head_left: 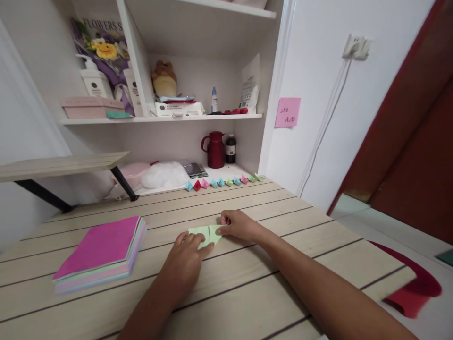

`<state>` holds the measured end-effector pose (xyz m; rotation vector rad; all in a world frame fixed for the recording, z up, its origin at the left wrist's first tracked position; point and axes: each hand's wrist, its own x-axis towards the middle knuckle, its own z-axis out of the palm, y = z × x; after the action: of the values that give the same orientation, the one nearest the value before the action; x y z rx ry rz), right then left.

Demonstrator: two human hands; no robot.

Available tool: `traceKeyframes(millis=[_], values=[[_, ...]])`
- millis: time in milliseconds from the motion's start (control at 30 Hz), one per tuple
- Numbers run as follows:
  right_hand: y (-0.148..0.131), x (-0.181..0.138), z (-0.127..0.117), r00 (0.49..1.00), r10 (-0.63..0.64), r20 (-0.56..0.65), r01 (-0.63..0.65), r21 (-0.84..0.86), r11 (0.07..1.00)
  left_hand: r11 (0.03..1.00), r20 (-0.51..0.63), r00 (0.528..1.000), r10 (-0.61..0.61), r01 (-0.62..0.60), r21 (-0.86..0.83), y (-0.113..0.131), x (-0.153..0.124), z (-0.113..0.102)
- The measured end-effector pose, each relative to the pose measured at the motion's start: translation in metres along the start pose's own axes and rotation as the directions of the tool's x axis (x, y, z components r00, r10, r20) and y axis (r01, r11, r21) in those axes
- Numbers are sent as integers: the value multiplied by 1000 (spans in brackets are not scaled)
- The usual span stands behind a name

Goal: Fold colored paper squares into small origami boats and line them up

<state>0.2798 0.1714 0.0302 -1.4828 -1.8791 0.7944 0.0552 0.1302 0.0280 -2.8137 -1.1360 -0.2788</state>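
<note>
A light green sheet of origami paper (213,232), partly folded, lies on the wood-patterned table (244,283). A crease or flap edge runs across its middle. My left hand (187,257) rests on the paper's left part with fingers spread and pressing it down. My right hand (240,225) pinches the right corner between thumb and bent fingers. To the left sits a thick stack of coloured square paper (102,245), magenta on top. Small folded paper figures (221,182) in blue, red, pink and green form a row along the table's back edge.
Behind the table stands a white shelf unit (163,120) with a red jug (215,150), a dark bottle (230,148) and a plastic bag (164,174). A small raised wooden stand (63,165) is at left. A pink note (287,112) sticks to the wall.
</note>
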Motion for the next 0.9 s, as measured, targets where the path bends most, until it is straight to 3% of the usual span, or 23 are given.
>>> traceKeyframes(millis=[233,400,600,767,900], values=[[7,2,9,999,37,40,-47,282,958,998,10,1000,-17,17,55,-2,-1,1],[3,3,18,999,32,-2,-30,348,937,994,-30,995,-92,93,51,-2,-1,-2],[0,2,19,998,-7,-70,21,200,979,994,-59,993,-99,102,48,-2,2,-1],[0,6,13,980,-20,-196,-9,-149,989,993,-47,993,-104,107,58,-1,4,-2],[0,12,17,984,7,-178,-31,-132,991,995,-55,995,-83,87,58,0,2,-1]])
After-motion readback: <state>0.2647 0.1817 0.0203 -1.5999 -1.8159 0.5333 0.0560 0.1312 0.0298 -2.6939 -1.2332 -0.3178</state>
